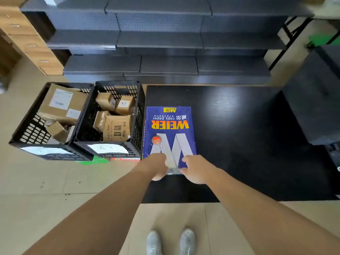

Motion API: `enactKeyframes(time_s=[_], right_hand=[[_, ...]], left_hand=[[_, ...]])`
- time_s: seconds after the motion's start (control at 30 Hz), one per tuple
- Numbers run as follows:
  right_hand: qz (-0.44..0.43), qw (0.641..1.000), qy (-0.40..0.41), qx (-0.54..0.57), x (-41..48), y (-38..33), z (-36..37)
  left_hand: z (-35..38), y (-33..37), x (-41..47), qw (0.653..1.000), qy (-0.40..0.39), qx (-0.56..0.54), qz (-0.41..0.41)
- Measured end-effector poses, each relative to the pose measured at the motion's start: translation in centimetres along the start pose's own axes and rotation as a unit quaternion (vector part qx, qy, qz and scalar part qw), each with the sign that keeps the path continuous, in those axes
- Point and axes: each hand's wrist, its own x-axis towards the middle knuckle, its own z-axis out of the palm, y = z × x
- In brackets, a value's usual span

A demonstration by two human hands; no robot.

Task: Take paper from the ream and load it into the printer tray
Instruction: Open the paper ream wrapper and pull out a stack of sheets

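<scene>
While the blue wrapped ream of copy paper [169, 133] lies flat at the left edge of the black wooden desk [239, 135], both hands work its near end: left hand [156, 167] and right hand [196, 169], each grip pinching the wrapper. Beside the desk, two black slotted plastic crates [77, 144] hold brown cardboard parcels [63, 103].

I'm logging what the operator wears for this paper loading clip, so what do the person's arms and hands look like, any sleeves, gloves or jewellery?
Both forearms are bare all the way down to the frame edge, with no sleeves in view. The left hand and right hand wear no gloves, and no watch, bracelet or ring can be seen. The only clothing visible is a pair of light grey knit sneakers on the beige floor.
</scene>
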Motion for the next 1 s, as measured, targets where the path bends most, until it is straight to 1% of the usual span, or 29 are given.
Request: enactKeyframes(time_s=[0.17, 0.27, 0.4, 0.53, 0.7, 0.83, 0.9, 1.0], right_hand=[[0.007, 1.0, 0.022, 0.02, 2.1, 0.6, 1.3], [0.005, 0.998, 0.062, 0.026, 3.6, 1.0, 2.7], [-0.019, 0.994, 0.109, -0.014, 4.9, 1.4, 4.6], [-0.043, 0.986, 0.161, -0.018, 5.4, 1.9, 6.1], [-0.053, 0.979, 0.195, 0.002, 5.3, 1.9, 7.1], [-0.044, 0.977, 0.2, 0.055, 5.7, 1.9, 7.2], [-0.046, 0.977, 0.196, 0.065, 5.7, 2.0, 7.1], [-0.054, 0.976, 0.193, 0.08, 5.8, 2.2, 7.1]], left_hand=[[2.1, -0.3, 1.9, 0.999, 0.033, -0.005, 0.005], [3.9, -0.5, 3.0, 0.996, 0.086, -0.016, 0.005], [5.6, -0.6, 3.5, 0.983, 0.171, 0.052, 0.026], [6.6, -0.9, 3.5, 0.97, 0.22, 0.093, 0.047], [6.9, -1.1, 3.5, 0.97, 0.232, 0.045, 0.052], [6.6, -0.8, 3.8, 0.97, 0.24, -0.043, 0.023], [6.5, -0.6, 4.0, 0.967, 0.245, -0.075, 0.007], [6.4, -0.5, 4.3, 0.967, 0.242, -0.079, 0.008]])
